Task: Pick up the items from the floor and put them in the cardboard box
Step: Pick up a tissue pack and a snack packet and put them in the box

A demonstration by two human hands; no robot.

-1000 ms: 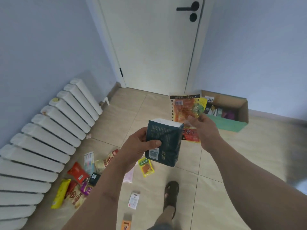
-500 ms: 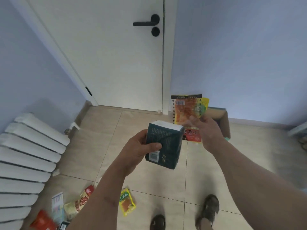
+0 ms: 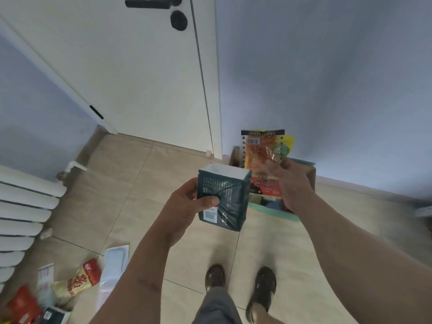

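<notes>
— What's lying at the left?
— Loose snack packets (image 3: 74, 282) on the floor (image 3: 131, 183), beside the radiator (image 3: 23, 206).
— And the hands?
— The left hand (image 3: 187, 206) has its grip closed around a dark green pack (image 3: 223, 197). The right hand (image 3: 293, 183) pinches an orange snack bag (image 3: 259, 155), held above the cardboard box (image 3: 309, 174) against the wall.

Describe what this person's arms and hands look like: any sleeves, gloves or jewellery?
Both forearms are bare right to the picture's lower edge, so no sleeves show. The left hand and right hand wear no gloves, and no watch, ring or bracelet is visible.
</notes>
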